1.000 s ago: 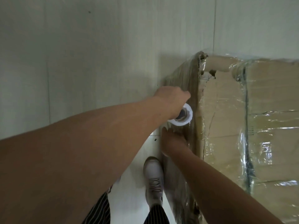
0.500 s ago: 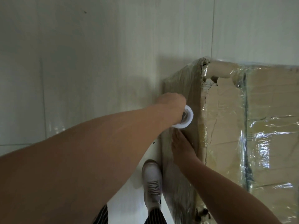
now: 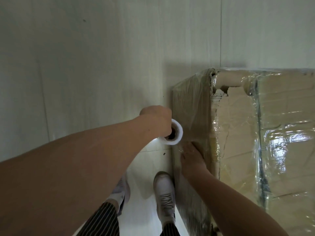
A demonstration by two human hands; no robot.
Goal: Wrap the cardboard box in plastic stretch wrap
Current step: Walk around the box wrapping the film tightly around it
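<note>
Clear stretch wrap [image 3: 196, 114] spans from the roll [image 3: 179, 133] clenched in the left hand [image 3: 157, 120] to the cardboard box [image 3: 281, 116]; just below, the right hand [image 3: 190, 159] presses flat-fingered against it.

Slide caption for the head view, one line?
Left hand holds roll beside box; right hand presses film onto its side.
</note>
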